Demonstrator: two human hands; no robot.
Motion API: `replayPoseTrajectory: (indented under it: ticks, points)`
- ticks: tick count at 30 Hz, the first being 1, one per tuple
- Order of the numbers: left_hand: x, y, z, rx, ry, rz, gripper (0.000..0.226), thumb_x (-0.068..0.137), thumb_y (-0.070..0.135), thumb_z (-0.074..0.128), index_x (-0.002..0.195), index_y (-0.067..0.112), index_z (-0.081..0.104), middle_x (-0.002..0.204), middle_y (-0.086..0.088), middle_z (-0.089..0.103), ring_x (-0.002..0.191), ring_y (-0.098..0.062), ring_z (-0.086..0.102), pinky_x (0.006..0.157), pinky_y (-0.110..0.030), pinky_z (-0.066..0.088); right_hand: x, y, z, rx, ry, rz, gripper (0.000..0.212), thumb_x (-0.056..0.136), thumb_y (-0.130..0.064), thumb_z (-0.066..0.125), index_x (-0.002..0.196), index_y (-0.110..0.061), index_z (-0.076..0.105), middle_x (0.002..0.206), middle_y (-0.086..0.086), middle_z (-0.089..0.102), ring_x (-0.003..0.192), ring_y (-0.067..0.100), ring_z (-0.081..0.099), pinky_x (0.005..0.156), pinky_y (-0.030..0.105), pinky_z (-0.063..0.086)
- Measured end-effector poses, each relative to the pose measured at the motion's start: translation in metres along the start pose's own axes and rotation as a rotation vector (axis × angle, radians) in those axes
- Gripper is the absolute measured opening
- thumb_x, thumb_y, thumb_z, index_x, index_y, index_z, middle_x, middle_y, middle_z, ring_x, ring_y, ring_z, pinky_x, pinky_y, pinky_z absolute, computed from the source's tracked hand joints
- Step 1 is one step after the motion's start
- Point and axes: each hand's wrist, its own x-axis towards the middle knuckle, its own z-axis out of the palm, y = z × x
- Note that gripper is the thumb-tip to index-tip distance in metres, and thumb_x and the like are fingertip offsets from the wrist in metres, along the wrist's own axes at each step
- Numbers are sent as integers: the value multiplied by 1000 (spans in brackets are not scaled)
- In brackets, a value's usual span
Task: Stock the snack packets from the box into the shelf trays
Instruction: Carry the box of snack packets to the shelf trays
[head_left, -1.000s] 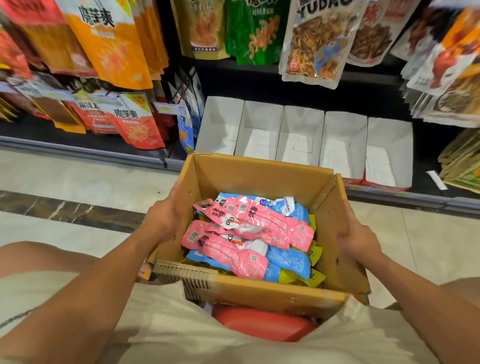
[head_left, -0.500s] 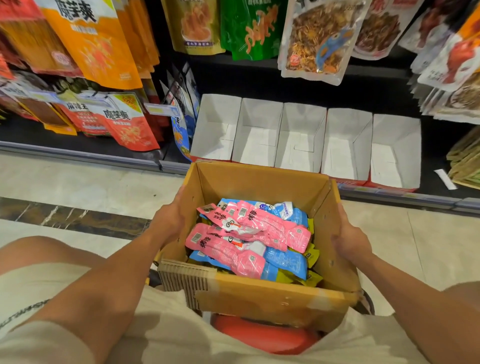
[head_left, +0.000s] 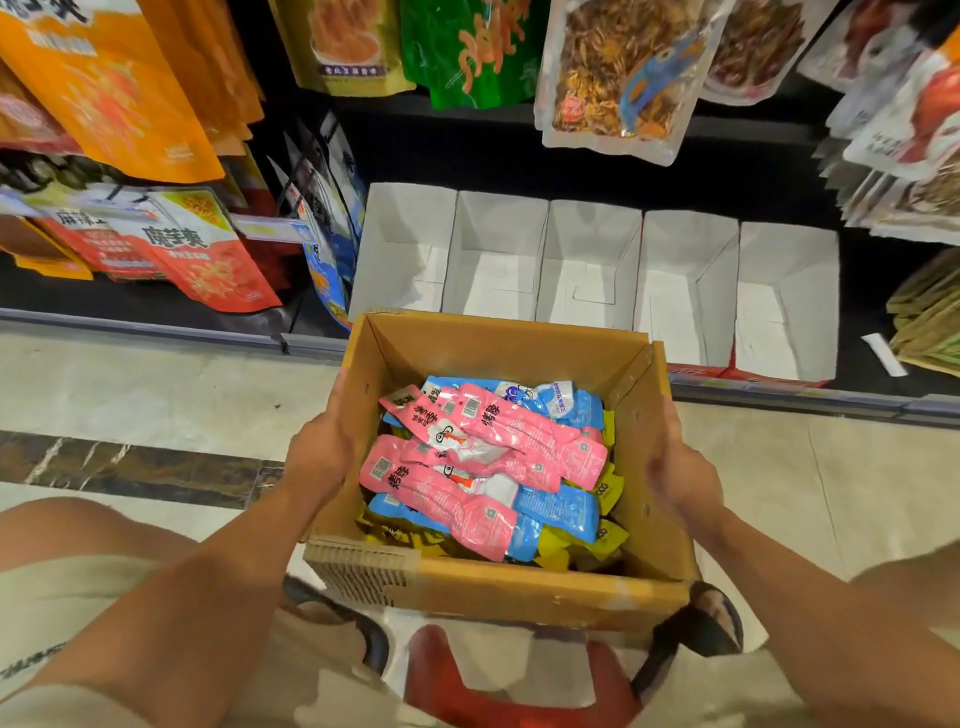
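Note:
An open cardboard box (head_left: 519, 592) sits low in front of me, filled with pink, blue and yellow snack packets (head_left: 483, 457). My left hand (head_left: 317, 457) holds the box's left wall, thumb lying up along its edge. Against the right wall my right hand (head_left: 680, 473) holds the box too, slightly blurred. The fingers of both hands are hidden behind the box. Just beyond the box, several white shelf trays (head_left: 498, 254) stand side by side on the bottom shelf, with nothing inside them.
Hanging snack bags (head_left: 618, 78) crowd the shelf above and to both sides of the trays. Red and orange bags (head_left: 208, 249) fill the left bay. A red stool (head_left: 519, 696) and my sandalled foot (head_left: 696, 629) lie under the box. Tiled floor (head_left: 156, 389) spreads left.
The box has moved forward and lower, closer to the bottom shelf's trays. Both hands have stayed on its side walls.

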Motion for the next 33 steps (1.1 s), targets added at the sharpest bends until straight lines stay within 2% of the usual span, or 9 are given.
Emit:
replayPoseTrajectory:
  ticks: [6, 15, 18, 21, 23, 25, 26, 29, 33]
  points:
    - [2, -13, 10, 20, -23, 51, 95, 100, 14, 54, 162, 36, -14, 96, -17, 66, 75, -33, 58, 67, -42, 42, -4, 2, -1, 18, -49, -38, 100, 92, -11, 54, 155, -36, -21, 82, 9, 64, 60, 24, 55, 56, 35, 44]
    - [-5, -3, -6, 118, -242, -27, 103, 98, 14, 55, 158, 34, -26, 119, -19, 56, 90, -31, 61, 76, -41, 47, -7, 3, -7, -4, -254, 46, 110, 91, -21, 60, 149, -35, -33, 93, 15, 64, 72, 24, 66, 71, 41, 57]
    - [-9, 12, -32, 238, -316, -20, 80, 98, 21, 59, 163, 19, 13, 135, -18, 54, 112, -33, 61, 87, -39, 50, -3, -8, -25, 19, -279, 93, 90, 90, -30, 62, 155, -29, 0, 103, 12, 68, 86, 27, 68, 77, 43, 58]
    - [-19, 37, -66, 312, -320, 102, 55, 99, 18, 57, 151, 12, 43, 143, -14, 54, 125, -32, 57, 97, -38, 49, -4, -34, -57, -72, -265, 49, 41, 90, -33, 59, 128, -18, 55, 114, 9, 67, 93, 25, 63, 83, 39, 56]
    - [-26, 56, -88, 332, -277, 209, 41, 97, 14, 54, 139, 12, 54, 142, -13, 56, 124, -33, 58, 99, -44, 50, -19, -63, -94, -102, -258, -54, 9, 91, -20, 56, 95, -15, 63, 99, 8, 68, 85, 23, 58, 73, 31, 51]
    - [-31, 74, -111, 361, -229, 303, 37, 95, 14, 53, 131, 17, 57, 142, -13, 56, 124, -34, 57, 100, -50, 50, -27, -87, -126, -14, -232, -115, 14, 90, -9, 56, 78, -16, 57, 85, 4, 63, 83, 24, 59, 65, 29, 47]
    - [-33, 81, -122, 363, -191, 341, 44, 95, 15, 53, 138, 20, 54, 147, -11, 52, 130, -34, 54, 103, -51, 49, -27, -95, -138, 25, -221, -145, 7, 89, -9, 59, 85, -15, 61, 91, 5, 65, 89, 25, 62, 68, 29, 51]
    - [-47, 102, -155, 345, -94, 426, 52, 98, 16, 54, 149, 26, 46, 152, -4, 46, 139, -30, 47, 107, -51, 47, -33, -121, -171, 69, -116, -255, 48, 91, -19, 64, 138, -18, 54, 142, 8, 55, 127, 26, 55, 103, 34, 47]
    - [-53, 112, -171, 348, 8, 498, 56, 102, 24, 56, 155, 31, 39, 160, 4, 37, 144, -24, 40, 108, -46, 46, -38, -154, -191, 81, -21, -360, 49, 95, -33, 63, 142, -26, 51, 149, 2, 49, 133, 24, 50, 108, 37, 44]
